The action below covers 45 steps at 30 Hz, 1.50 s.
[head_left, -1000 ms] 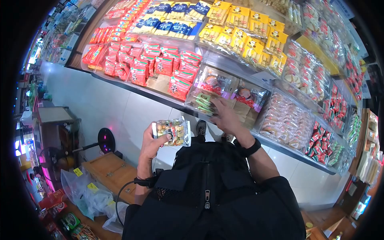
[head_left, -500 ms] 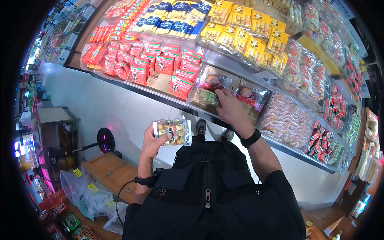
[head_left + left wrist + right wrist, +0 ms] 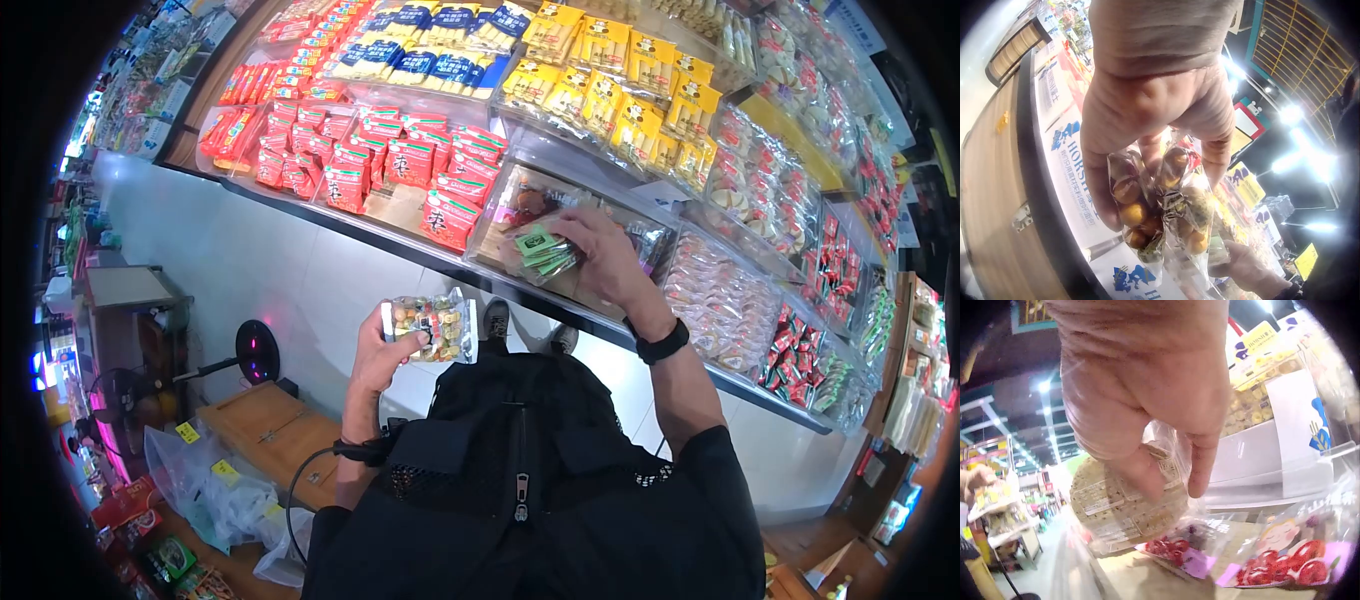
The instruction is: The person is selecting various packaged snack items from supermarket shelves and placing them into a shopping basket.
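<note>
My left hand (image 3: 374, 362) holds a small clear bag of mixed round snacks (image 3: 445, 330) in front of my body, the thumb across its face. Tan and greenish balls show through the film of that bag in the left wrist view. Over a clear-walled bin, my right hand (image 3: 612, 262) grips a clear packet with a green label (image 3: 542, 250). Through its back, in the right wrist view, round speckled biscuits (image 3: 1125, 509) are visible between the thumb and fingers. Below lie packets with red fruit and a cartoon face (image 3: 1285, 553), partly covered by this hand in the head view.
Red snack packets (image 3: 450, 218) fill the bin to the left. Behind are yellow packets (image 3: 600, 95) and blue-and-white packets (image 3: 450, 68). Wrapped pale snacks (image 3: 720, 290) sit to the right. A black round-based stand (image 3: 258, 350) is on the floor at left.
My right hand has reached down into the bin, taken hold of the green-labelled packet and raised it, moving slightly right. The left hand keeps its bag in nearly the same place.
</note>
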Tool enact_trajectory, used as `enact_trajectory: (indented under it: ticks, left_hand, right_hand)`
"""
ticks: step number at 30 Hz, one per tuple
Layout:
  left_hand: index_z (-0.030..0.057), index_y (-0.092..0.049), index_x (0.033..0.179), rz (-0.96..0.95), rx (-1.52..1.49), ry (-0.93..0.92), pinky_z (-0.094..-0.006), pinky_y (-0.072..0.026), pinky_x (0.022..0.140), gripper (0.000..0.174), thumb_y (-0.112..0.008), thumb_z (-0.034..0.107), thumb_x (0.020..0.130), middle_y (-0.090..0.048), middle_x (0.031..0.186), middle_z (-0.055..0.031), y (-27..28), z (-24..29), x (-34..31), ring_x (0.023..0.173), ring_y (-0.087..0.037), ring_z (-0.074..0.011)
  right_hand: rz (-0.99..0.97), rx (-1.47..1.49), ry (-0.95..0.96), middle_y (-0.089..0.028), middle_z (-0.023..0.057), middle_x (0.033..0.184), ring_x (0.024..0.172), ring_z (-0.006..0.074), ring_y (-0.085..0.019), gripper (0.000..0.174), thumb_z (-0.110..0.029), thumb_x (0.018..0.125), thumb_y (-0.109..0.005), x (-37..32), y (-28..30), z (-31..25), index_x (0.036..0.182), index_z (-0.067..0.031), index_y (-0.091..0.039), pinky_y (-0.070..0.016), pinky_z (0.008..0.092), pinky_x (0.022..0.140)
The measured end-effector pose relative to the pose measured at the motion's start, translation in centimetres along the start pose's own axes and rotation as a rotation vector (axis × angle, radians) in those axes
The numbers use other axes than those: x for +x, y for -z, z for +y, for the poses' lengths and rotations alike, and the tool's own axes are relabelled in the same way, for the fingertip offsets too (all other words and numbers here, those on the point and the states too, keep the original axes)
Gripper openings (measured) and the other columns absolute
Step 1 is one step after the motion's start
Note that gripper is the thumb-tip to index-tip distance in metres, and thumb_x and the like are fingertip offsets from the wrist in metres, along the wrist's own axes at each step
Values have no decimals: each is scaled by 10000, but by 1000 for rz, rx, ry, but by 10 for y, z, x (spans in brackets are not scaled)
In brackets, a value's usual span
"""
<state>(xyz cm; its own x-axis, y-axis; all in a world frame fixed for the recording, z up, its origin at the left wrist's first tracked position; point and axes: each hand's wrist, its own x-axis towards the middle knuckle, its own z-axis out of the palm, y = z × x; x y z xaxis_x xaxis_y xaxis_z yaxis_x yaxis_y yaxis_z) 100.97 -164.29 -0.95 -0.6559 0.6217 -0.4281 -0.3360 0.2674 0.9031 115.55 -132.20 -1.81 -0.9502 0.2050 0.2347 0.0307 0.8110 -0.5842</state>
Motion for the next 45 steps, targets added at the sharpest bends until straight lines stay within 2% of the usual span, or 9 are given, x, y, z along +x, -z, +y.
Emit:
enact_trajectory:
  ticks: [8, 14, 20, 23, 26, 29, 32, 38, 45]
  left_hand:
    - [-13, -570, 1117, -7, 9, 9, -195, -397, 495, 444, -726, 90, 715, -652, 873, -46, 2, 0, -3, 632, -531, -49]
    - [-16, -569, 1109, -4, -20, -1, -194, -398, 496, 440, -731, 100, 717, -650, 867, -47, 0, -7, -3, 629, -528, -48]
    - [-18, -567, 1102, -25, -29, -4, -192, -404, 504, 435, -735, 111, 722, -651, 872, -50, 0, -9, 0, 643, -536, -49]
    - [-18, -567, 1102, -31, -38, -4, -191, -405, 506, 434, -735, 111, 724, -653, 876, -52, 1, -8, 1, 650, -541, -50]
    - [-19, -566, 1104, -38, -45, -1, -192, -408, 510, 433, -733, 105, 724, -655, 883, -54, 2, -8, 1, 657, -547, -54]
    - [-22, -564, 1107, -41, -44, 4, -194, -418, 519, 433, -728, 96, 723, -659, 896, -61, 4, -9, 2, 675, -562, -61]
    - [-25, -563, 1112, -40, -50, 15, -197, -433, 534, 434, -722, 86, 724, -663, 909, -68, 3, -7, 2, 700, -581, -70]
    - [-24, -562, 1121, -56, -75, -13, -200, -452, 559, 435, -715, 73, 725, -664, 918, -69, -1, -7, 7, 727, -593, -78]
    - [-10, -570, 1107, -77, -62, -12, -190, -438, 540, 413, -719, 67, 728, -658, 906, -54, 1, -8, 9, 705, -581, -65]
  right_hand:
    - [-119, -200, -78, -472, 157, 1315, 1238, 389, -441, 609, 55, 635, -604, -12, -11, 36, 1207, -147, -552, -499, 441, 898]
    - [-34, -215, -476, -435, 257, 1336, 1107, 466, -522, 687, 87, 657, -515, -16, -16, 36, 1316, -77, -421, -480, 504, 885]
    - [-127, -121, -827, -593, 297, 1093, 979, 458, -599, 744, 62, 707, -571, -3, -5, 25, 1390, -57, -299, -518, 470, 773]
    - [-98, -5, -767, -646, 250, 1020, 904, 393, -651, 712, 34, 735, -572, -14, -14, 46, 1391, -21, -299, -526, 421, 728]
    - [-48, 554, -845, -617, 215, 1123, 963, 325, -641, 687, 2, 756, -561, -35, -30, 81, 1393, -5, -304, -532, 392, 718]
    - [-9, 838, -966, -548, 144, 1171, 945, 257, -618, 612, 14, 775, -529, -27, -4, 46, 1365, -7, -367, -540, 380, 743]
    - [19, 1083, -949, -494, 157, 1254, 1025, 259, -592, 633, -7, 789, -557, -36, -4, 55, 1384, -9, -342, -537, 394, 776]
    - [40, 1010, -997, -481, 167, 1254, 1068, 260, -568, 744, -139, 765, -727, -16, 9, 20, 1373, 21, -329, -534, 388, 794]
    - [202, 716, -837, -570, 166, 1088, 942, 216, -594, 730, -145, 685, -810, -24, -33, 53, 1256, 110, -433, -515, 320, 774]
